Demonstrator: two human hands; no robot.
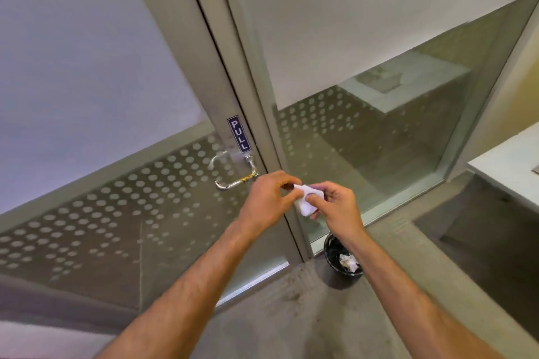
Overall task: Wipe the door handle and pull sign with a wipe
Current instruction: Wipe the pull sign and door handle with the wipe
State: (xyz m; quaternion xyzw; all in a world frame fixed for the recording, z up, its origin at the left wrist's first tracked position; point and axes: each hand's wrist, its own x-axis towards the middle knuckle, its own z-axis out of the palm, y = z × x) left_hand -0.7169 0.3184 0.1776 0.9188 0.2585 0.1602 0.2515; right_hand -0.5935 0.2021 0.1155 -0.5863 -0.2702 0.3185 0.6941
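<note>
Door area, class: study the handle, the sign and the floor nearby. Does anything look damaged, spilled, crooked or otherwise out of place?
Nothing stands out. The PULL sign runs straight along the frame above the door handle, which looks intact. Both hands hold a folded white wipe beside it. Crumpled paper lies inside the black bin, not on the floor.

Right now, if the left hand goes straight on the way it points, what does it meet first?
The left hand points right, at the wipe it already pinches, then the right hand holding the other side. The door handle lies to its left, not in that line, as far as depth shows.
</note>
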